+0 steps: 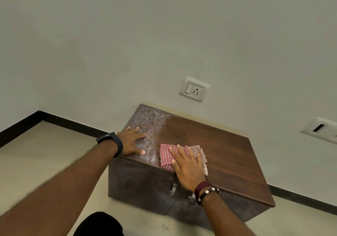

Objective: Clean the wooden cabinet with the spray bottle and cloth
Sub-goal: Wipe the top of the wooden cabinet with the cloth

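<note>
A low dark wooden cabinet [228, 150] stands on the floor against the wall. The left strip of its top is covered in whitish dust or spray, while the right part looks clean and brown. My right hand [187, 168] lies flat on a folded red-and-white checked cloth [165, 154] near the front edge of the top, at the border of the dusty strip. Fingers spread, my left hand [132, 141] rests palm-down on the dusty left part and holds nothing. No spray bottle is in view.
Two metal handles [173, 189] sit on the cabinet's front doors. A wall socket with a switch [194, 89] is above the cabinet, and another wall plate [320, 129] is at the right. The beige floor [45, 155] runs to a black skirting board. My dark-clad knee [99, 224] shows at the bottom.
</note>
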